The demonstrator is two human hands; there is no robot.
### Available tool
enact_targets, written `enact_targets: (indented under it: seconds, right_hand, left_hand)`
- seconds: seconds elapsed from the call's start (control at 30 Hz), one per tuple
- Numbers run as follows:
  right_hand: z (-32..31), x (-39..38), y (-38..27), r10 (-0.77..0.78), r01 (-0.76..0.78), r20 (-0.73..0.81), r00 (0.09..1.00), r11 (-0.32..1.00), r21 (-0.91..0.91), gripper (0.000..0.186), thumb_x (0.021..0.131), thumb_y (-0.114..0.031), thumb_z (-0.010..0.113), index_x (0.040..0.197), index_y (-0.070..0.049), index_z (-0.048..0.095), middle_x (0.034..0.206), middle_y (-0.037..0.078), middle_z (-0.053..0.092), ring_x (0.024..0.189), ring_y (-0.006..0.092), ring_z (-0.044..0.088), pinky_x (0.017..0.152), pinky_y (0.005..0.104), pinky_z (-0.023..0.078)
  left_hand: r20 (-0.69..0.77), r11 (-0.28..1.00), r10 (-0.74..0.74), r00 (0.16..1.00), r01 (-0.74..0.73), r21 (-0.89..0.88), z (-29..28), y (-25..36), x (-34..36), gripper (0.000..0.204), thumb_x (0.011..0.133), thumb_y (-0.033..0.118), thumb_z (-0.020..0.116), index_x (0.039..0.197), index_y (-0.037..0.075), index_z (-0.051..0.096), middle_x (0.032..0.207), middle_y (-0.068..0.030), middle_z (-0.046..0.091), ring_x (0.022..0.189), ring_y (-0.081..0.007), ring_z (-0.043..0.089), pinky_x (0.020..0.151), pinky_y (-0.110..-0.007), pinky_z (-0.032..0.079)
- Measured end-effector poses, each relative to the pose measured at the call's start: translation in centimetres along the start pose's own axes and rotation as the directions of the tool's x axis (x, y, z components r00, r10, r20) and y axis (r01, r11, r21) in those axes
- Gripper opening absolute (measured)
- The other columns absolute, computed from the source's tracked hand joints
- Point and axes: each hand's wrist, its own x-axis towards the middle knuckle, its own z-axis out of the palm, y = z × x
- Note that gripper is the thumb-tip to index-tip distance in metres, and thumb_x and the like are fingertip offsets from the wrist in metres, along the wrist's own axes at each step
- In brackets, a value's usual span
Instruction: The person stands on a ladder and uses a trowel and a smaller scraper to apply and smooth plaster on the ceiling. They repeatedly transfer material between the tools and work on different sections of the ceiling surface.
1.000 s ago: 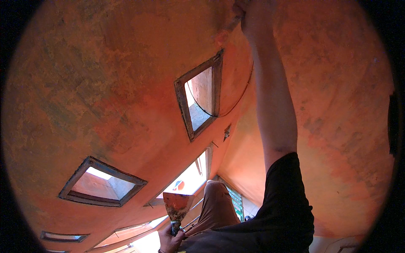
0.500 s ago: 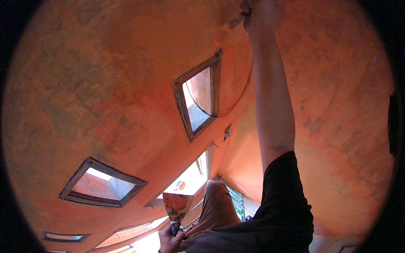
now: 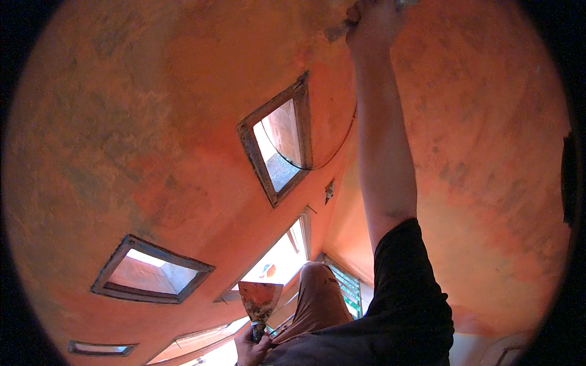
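Note:
My right arm is raised to the orange, mottled plaster surface at the top, where my right hand (image 3: 368, 21) is closed round a small scraper (image 3: 336, 32), its blade at the plaster and partly dim. At the bottom, my left hand (image 3: 254, 349) grips the dark handle of a wide putty knife (image 3: 259, 302), blade upward, smeared with orange and dark residue. A thin dark cable (image 3: 337, 147) hangs in a loop between the raised arm and a framed opening (image 3: 274, 139).
Small framed openings (image 3: 152, 268) and a larger bright window (image 3: 271, 262) pierce the orange wall (image 3: 152, 110). My bent knee (image 3: 317, 287) shows below, before a green louvred window (image 3: 347, 283). A small dark hole (image 3: 329, 191) sits beside the upper opening.
My raised right arm has shifted slightly left, with the small scraper moving at the plaster. The view has shifted a little. My left hand still holds the wide putty knife.

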Motion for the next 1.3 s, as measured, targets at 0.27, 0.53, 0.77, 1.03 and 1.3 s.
enact_targets:
  seconds: [0.27,0.53,0.77,1.03,1.3]
  right_hand:
    - [-1.7,-0.5,3.2,-0.028,0.016,-0.093,0.995,0.991,-0.129,0.032,0.091,-0.035,0.057,0.072,-0.015,0.041,0.055,-0.001,0.039,0.047,0.0125,0.039,0.045,0.0295,0.032]
    - [-5.1,0.1,-0.1,0.083,-0.039,-0.123,0.989,0.946,0.321,0.032,0.091,-0.028,0.059,0.068,-0.013,0.042,0.058,0.001,0.044,0.05,0.0147,0.043,0.047,0.032,0.036]
    - [-11.6,-10.7,-2.3,0.476,-0.465,-0.033,0.879,0.869,0.167,0.03,0.1,-0.034,0.042,0.099,-0.006,0.052,0.081,0.007,0.055,0.076,0.0211,0.054,0.074,0.0383,0.047]
    - [-10.4,-22.6,-6.3,0.778,-0.782,-0.075,0.624,0.623,-0.04,0.029,0.095,-0.027,0.057,0.111,-0.003,0.054,0.082,0.004,0.059,0.077,0.0149,0.058,0.073,0.0275,0.05]
    - [-11.1,-33.6,-4.1,0.98,-0.974,0.026,0.197,0.198,-0.106,0.015,0.092,-0.017,0.062,0.085,-0.014,0.049,0.079,-0.003,0.055,0.067,0.0073,0.056,0.061,0.0231,0.05]
  left_hand:
    - [0.011,1.0,0.003,1.0,-0.003,0.015,0.3,1.0,0.3,0.012,0.078,0.009,0.065,0.088,0.002,0.062,0.057,-0.0014,0.042,0.052,-0.0107,0.038,0.048,-0.029,0.034]
    - [0.012,0.997,-0.083,0.996,0.083,0.009,-0.1,1.4,-0.1,0.01,0.079,0.009,0.066,0.083,0.002,0.061,0.058,-0.0018,0.047,0.053,-0.0093,0.043,0.049,-0.028,0.037]
    - [0.088,0.968,-0.251,0.964,0.248,0.039,-0.6,1.9,1.3,0.019,0.079,0.014,0.063,0.087,-0.004,0.062,0.063,-0.0013,0.058,0.059,-0.0063,0.053,0.055,-0.025,0.046]
    - [0.181,0.989,-0.048,0.982,0.072,-0.126,-0.5,4.4,2.0,0.016,0.079,0.011,0.062,0.089,-0.001,0.058,0.062,-0.0042,0.054,0.057,-0.0077,0.05,0.054,-0.027,0.044]
    - [0.164,0.99,0.059,0.985,-0.037,-0.136,-3.6,5.6,-1.6,0.017,0.077,0.011,0.062,0.088,-0.001,0.058,0.059,-0.0044,0.048,0.055,-0.0079,0.046,0.053,-0.027,0.043]
